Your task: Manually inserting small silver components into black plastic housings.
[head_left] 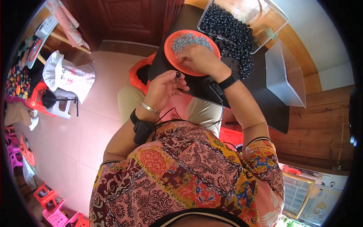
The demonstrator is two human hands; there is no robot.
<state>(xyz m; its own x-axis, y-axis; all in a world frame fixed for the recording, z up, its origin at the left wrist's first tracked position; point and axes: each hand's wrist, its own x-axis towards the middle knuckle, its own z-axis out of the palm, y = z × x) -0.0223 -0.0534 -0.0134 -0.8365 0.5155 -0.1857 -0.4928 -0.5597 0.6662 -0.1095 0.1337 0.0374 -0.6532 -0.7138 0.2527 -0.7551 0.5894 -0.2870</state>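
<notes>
My left hand (165, 90) is palm up just off the table's near edge, pinching a small black plastic part (178, 75) between thumb and index finger. The other fingers of that hand are loosely curled. My right hand (201, 59) reaches over an orange plate (168, 51), its fingers bent together and pointing down at the plate's near left side. Small silvery metal pieces (188, 39), which look like screws, are heaped in the plate. Whether one is between my right fingertips is hidden by the hand.
On the dark table (254, 96), many black plastic parts (225, 28) spill from a tipped clear bin (286, 19). Another clear bin (286, 75) stands at the right. An orange-red bag (135, 75) hangs by the table's left side. A white sack (73, 77) stands on the floor.
</notes>
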